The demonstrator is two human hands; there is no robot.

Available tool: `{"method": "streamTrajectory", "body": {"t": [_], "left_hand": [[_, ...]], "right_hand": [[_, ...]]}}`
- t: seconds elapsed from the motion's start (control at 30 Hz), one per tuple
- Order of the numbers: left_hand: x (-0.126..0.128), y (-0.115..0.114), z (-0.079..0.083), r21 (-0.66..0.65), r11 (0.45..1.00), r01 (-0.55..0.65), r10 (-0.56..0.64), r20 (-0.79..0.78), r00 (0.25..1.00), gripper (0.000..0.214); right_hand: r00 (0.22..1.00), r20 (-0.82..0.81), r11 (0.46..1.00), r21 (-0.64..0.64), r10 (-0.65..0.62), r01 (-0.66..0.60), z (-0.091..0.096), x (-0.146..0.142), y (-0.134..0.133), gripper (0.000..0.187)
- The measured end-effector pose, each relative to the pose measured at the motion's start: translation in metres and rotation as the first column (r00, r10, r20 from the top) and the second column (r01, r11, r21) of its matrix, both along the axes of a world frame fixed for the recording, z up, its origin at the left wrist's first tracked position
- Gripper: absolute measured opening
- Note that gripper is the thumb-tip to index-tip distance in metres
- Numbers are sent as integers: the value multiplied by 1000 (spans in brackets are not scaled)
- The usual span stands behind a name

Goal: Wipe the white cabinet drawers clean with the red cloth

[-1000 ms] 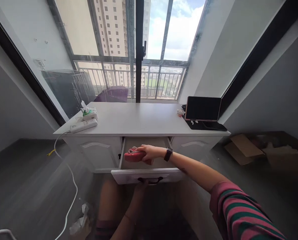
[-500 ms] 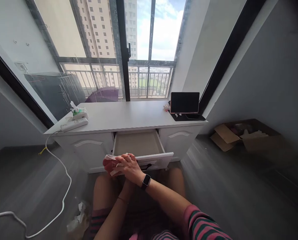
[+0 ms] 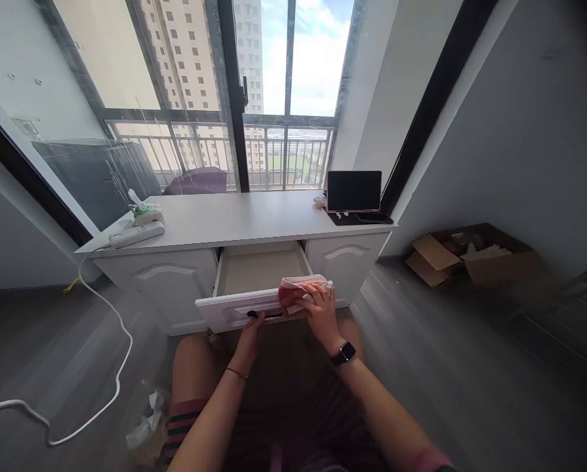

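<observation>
A white cabinet stands under the window with its middle drawer pulled out and nothing visible inside. My right hand presses a red cloth against the right end of the drawer's front edge, fingers closed over it. My left hand reaches up from below and grips the dark handle on the drawer front. A watch sits on my right wrist.
On the cabinet top lie a white power strip, a pack of wipes and, at the right, a tablet on a dark mat. A white cable trails over the floor. Cardboard boxes sit at the right wall.
My right hand has carried the red cloth from inside the drawer to its front left edge, then across to its right end. The view has shifted right.
</observation>
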State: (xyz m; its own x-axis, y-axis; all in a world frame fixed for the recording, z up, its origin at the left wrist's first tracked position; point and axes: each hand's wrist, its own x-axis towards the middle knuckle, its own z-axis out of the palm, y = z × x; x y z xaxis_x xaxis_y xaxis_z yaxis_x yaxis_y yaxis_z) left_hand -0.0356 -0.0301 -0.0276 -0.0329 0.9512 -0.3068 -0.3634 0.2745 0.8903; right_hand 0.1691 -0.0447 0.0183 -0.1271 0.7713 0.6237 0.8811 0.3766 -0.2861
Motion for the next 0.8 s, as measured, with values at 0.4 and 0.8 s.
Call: {"method": "streamTrajectory", "body": {"t": [0.4,0.8], "left_hand": [[3,-1,0,-126,991,-45,72,222,972,18],[-2,2,-13,-80,997,-12,29,219,975,28]], "right_hand": [[987,-70,988,-64,-144,140,11,19,-2,41],[976,-47,976,26,-213,214,-2,16,2,38]]}}
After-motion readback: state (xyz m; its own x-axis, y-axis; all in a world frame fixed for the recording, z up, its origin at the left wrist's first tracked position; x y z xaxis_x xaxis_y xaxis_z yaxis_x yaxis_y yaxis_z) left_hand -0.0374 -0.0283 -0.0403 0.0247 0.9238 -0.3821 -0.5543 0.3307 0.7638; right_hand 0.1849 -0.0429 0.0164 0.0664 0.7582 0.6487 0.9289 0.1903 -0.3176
